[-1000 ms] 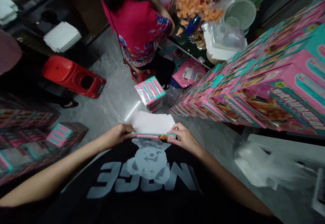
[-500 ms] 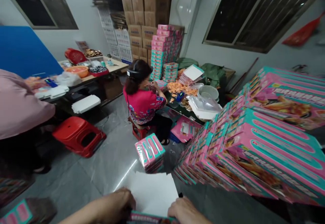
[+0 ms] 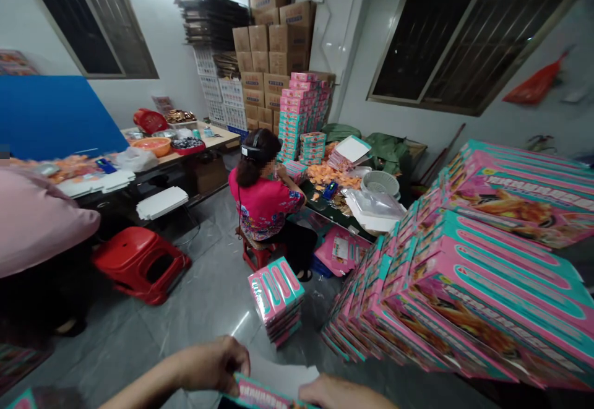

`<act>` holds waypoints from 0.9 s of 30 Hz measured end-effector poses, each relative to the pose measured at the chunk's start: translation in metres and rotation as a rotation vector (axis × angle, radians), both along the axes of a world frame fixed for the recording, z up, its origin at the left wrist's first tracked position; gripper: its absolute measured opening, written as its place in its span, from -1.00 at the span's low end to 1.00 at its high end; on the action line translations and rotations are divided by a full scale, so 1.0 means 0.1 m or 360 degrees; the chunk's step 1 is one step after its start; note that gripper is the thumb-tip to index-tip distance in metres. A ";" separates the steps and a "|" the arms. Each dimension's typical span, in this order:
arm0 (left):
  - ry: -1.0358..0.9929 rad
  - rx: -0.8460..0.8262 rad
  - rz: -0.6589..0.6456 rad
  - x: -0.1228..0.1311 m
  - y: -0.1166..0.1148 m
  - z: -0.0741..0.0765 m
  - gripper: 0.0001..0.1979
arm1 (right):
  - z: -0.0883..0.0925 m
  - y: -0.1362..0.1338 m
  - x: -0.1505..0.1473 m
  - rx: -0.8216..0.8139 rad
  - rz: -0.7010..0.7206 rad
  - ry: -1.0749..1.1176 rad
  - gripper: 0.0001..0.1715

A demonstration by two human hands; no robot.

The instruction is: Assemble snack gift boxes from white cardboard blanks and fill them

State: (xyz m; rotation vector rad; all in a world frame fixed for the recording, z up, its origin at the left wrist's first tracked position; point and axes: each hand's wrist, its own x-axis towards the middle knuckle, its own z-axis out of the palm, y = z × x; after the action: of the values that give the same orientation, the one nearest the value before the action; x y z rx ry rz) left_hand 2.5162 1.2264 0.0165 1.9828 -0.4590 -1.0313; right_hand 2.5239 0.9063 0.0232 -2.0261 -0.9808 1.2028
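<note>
At the bottom of the view, a printed cardboard box (image 3: 262, 395) in pink and teal is between my hands, its plain white inner flap (image 3: 283, 375) standing up behind the printed edge. My left hand (image 3: 216, 362) pinches the box's left corner with fingers curled. On the right side, my right hand (image 3: 336, 391) grips the edge by the white flap, its fingers partly cut off by the frame. The lower part of the box lies out of view.
A shrink-wrapped box stack (image 3: 276, 301) stands on the floor just ahead. Tall rows of printed boxes (image 3: 501, 291) fill the right. A seated person (image 3: 262, 202) works at a table ahead; another person (image 3: 41, 223) is at left, near a red stool (image 3: 142, 260).
The box and its white flap have come lower and nearer to me, with more of the printed edge showing. My view has tipped upward slightly.
</note>
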 end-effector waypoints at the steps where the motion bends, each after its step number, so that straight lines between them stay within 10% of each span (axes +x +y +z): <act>1: -0.0214 0.0052 0.0087 0.03 0.05 0.10 -0.84 | 0.10 0.06 0.05 -0.0014 0.0042 -0.0054 -0.82; 8: -0.1702 0.0418 0.0966 0.01 0.32 0.63 -0.76 | 0.66 0.58 0.26 0.0164 -0.0176 -0.1068 -0.79; 12: -0.1464 0.0148 0.1735 -0.08 0.20 0.25 -0.70 | 0.51 0.98 0.26 0.0019 -0.0043 -0.1606 -0.90; 18: -0.0267 -0.0711 0.3065 -0.05 -0.07 -0.40 -0.70 | 0.20 1.37 0.16 -0.0075 0.0212 -0.1831 -0.94; 22: 0.0535 -0.1063 0.3083 0.06 -0.21 -0.27 -0.86 | 0.16 1.31 0.20 -0.0093 0.0276 -0.1743 -0.89; 27: 0.0444 -0.1223 0.2961 0.21 -0.39 -0.22 -0.85 | 0.01 1.08 0.28 -0.0086 0.0163 -0.1779 -0.84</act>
State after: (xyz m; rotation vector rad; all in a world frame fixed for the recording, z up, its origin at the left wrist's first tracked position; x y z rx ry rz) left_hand 2.5375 1.1873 -0.0053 0.8028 0.9282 0.1592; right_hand 2.5522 1.0146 0.0242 -2.7210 -1.5312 0.0084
